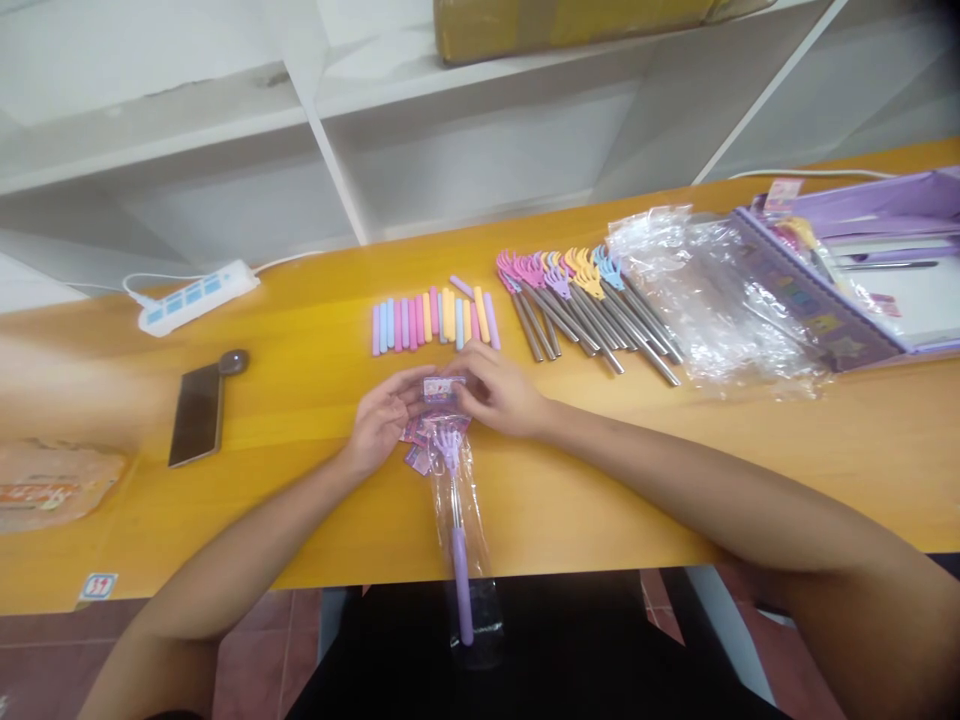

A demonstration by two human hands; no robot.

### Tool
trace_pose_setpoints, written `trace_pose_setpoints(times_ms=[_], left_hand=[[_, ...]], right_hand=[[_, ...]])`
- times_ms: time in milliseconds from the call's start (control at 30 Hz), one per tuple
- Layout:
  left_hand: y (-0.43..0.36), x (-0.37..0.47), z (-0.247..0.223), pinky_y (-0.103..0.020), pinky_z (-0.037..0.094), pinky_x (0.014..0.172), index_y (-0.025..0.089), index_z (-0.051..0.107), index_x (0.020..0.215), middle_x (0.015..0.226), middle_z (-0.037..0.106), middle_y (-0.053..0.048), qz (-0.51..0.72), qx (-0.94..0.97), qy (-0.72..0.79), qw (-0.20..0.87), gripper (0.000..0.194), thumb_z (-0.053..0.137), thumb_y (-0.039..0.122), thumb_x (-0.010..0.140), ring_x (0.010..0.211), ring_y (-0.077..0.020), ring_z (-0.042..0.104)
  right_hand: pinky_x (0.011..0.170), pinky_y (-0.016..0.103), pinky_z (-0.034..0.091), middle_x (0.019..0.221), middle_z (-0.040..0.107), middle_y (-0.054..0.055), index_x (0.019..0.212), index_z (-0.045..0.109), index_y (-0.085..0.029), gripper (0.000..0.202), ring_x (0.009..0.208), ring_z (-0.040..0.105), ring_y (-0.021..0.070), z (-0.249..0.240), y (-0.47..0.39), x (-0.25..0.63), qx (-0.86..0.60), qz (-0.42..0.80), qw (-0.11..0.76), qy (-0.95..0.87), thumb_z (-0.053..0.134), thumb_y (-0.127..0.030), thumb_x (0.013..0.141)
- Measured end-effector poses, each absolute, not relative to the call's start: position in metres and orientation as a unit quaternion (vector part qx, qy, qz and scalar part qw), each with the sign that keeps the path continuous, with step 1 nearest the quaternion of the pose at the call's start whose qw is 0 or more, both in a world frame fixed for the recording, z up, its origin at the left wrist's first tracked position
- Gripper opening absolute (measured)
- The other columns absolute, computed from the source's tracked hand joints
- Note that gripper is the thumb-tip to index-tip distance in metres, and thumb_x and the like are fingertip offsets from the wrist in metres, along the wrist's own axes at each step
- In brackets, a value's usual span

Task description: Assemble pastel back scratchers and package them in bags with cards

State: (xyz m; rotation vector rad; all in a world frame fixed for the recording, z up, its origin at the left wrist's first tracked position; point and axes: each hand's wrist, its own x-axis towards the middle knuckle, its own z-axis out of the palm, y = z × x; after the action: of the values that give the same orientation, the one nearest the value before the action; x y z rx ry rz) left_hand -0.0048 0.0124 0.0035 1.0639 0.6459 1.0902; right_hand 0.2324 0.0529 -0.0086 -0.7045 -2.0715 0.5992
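I see the left hand (380, 423) and the right hand (501, 395) with fingers grasping one small card (442, 389) from two sides, probably to keep it steady. The bagged purple scratcher (458, 538) lies nearer the body, handle (463, 595) passing the counter (300, 410) edge.

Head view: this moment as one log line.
left hand: at left end of printed card | right hand: holding its right end | purple scratcher: in clear bag, handle past table edge
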Motion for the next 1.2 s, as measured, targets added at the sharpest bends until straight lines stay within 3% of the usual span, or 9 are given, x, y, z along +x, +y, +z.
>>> trace_pose_setpoints(times_ms=[167,700,900,1067,1200], left_hand=[[0.0127,-0.0062,0.002,-0.048,0.06,0.11,0.018,0.079,0.137,0.14,0.077,-0.016,0.485,0.466,0.291,0.68,0.053,0.075,0.031,0.086,0.13,-0.0338,0.073],[0.0137,-0.0056,0.0017,-0.045,0.062,0.106,0.019,0.08,0.136,0.142,0.077,-0.015,0.484,0.483,0.282,0.673,0.053,0.076,0.03,0.084,0.131,-0.0337,0.073],[0.0123,-0.0057,0.0031,-0.047,0.06,0.11,0.019,0.079,0.138,0.144,0.076,-0.015,0.48,0.494,0.266,0.674,0.051,0.074,0.031,0.089,0.134,-0.0342,0.072],[0.013,-0.0061,0.0043,-0.047,0.062,0.107,0.022,0.077,0.138,0.141,0.077,-0.014,0.481,0.488,0.278,0.674,0.048,0.076,0.028,0.09,0.131,-0.0343,0.074],[0.0159,-0.0071,0.0016,-0.043,0.063,0.104,0.027,0.072,0.143,0.133,0.08,-0.012,0.463,0.506,0.303,0.662,0.047,0.079,0.031,0.097,0.126,-0.0306,0.077]], right_hand=[[0.087,0.038,0.054,0.111,0.063,0.009,0.127,0.065,-0.023,0.023,0.1,0.063,0.0225,-0.0092,0.0519,0.2339,-0.257,0.205,0.434,-0.839,0.052,-0.023,0.108],[0.081,0.034,0.053,0.108,0.056,0.008,0.111,0.068,-0.022,0.02,0.099,0.059,0.0195,-0.0112,0.0523,0.232,-0.203,0.18,0.472,-0.839,0.055,-0.01,0.101],[0.064,0.029,0.048,0.122,0.055,0.008,0.137,0.057,-0.022,0.036,0.069,0.046,0.0092,-0.0123,0.0548,0.2331,-0.304,0.255,0.497,-0.772,0.062,-0.022,0.102],[0.069,0.029,0.048,0.11,0.057,0.006,0.104,0.062,-0.021,0.006,0.085,0.054,0.015,-0.0119,0.0568,0.2318,-0.274,0.253,0.49,-0.788,0.066,-0.02,0.099],[0.069,0.028,0.046,0.107,0.055,0.006,0.099,0.061,-0.021,0.005,0.091,0.055,0.0166,-0.009,0.054,0.2324,-0.241,0.24,0.505,-0.793,0.066,-0.018,0.099]])
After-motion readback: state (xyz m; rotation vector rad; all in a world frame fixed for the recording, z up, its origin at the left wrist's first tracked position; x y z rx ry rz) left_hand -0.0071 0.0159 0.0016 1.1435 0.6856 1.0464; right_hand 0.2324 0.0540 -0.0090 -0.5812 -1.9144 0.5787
